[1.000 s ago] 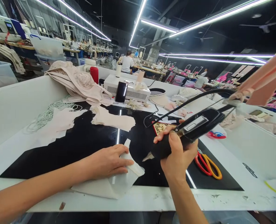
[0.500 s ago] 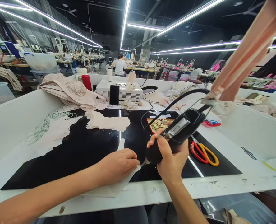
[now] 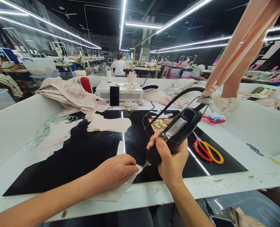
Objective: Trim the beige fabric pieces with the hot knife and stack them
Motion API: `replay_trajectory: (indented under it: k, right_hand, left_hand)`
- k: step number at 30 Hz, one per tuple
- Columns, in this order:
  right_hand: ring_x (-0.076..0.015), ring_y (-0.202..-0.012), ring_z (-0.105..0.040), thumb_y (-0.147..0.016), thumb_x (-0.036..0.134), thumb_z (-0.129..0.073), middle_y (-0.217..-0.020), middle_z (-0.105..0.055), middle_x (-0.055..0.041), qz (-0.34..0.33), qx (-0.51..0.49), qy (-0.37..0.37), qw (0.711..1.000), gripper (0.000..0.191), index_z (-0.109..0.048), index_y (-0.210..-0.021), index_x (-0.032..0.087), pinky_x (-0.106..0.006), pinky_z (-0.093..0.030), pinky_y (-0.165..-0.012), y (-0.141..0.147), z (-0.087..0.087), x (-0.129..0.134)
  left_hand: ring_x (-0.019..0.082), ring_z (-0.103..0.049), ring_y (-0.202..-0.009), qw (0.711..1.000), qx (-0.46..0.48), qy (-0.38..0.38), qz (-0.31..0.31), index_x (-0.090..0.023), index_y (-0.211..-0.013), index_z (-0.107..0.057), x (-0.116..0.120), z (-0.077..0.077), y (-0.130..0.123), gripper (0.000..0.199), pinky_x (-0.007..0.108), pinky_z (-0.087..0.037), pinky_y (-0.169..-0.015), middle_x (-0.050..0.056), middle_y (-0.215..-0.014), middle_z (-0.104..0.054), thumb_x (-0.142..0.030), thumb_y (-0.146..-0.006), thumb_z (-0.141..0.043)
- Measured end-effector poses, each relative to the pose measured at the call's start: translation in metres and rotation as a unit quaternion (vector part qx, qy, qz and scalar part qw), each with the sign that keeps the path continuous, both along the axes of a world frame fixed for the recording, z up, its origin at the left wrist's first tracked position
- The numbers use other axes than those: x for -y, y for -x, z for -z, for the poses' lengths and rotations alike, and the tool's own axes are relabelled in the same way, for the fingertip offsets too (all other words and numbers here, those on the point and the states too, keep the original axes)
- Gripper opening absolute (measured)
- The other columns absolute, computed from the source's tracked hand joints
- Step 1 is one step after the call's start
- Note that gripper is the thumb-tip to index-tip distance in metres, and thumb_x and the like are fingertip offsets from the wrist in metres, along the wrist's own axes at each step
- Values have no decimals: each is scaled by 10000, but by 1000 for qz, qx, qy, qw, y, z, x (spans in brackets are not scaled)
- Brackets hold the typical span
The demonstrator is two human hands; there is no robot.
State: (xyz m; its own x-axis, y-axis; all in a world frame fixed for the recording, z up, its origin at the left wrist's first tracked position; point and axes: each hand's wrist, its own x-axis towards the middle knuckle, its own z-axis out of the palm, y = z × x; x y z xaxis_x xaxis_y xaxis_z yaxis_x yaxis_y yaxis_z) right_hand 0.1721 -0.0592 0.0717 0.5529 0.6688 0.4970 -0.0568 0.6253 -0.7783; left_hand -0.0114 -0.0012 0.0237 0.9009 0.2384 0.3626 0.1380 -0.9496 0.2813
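The white table [image 3: 225, 182] bears a black mat [image 3: 90, 151]. Above it, the right hand [image 3: 172, 162] grips a black corded tool [image 3: 186, 125]; its long axis slants, back end up and rightward, tip pointing down-left at a pale cloth's [image 3: 117, 193] corner, held under the left hand's [image 3: 118, 170] curled fingers. Scissors [image 3: 208, 152] lie farther right.

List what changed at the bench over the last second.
The left hand slid right and nearer the wearer, to the right corner of the cloth. The black tool, its tip first apart from the cloth, came to that corner; exact contact unclear. Unchanged: right hand gripping the tool, scissors on the mat, phone.
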Motion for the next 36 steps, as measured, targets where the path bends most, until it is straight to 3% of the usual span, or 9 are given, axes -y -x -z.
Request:
replay_trajectory:
  k: [11,21,36]
  right_hand:
    - [-122,-616,-638,-849,314,-842,-878,-686,39,7,-5,-13,1000,359,-629,-1137,285,-283,-583,-567,4,-8,-4]
    - [-148,-592,-630,-832,318,-844,-859,-691,29,13,1,1,1000,419,-594,-1167,290,-313,-558,-557,7,-4,-8]
    - [-143,-612,-630,-842,339,-841,-869,-684,26,12,1,10,1000,350,-593,-1084,292,-311,-574,-569,8,-5,-7]
  left_hand:
    - [202,-698,-978,1000,3,3,-1,-179,-1169,-708,2,4,3,198,318,-616,-863,67,-1124,-711,-161,-1061,-544]
    - [202,-702,-997,1000,4,-6,-9,-185,-1194,-699,5,7,4,201,312,-608,-876,67,-1141,-709,-177,-1070,-541]
    - [204,-690,-1004,1000,-8,-15,-11,-193,-1252,-695,6,3,8,231,327,-620,-890,77,-1128,-687,-218,-1082,-540]
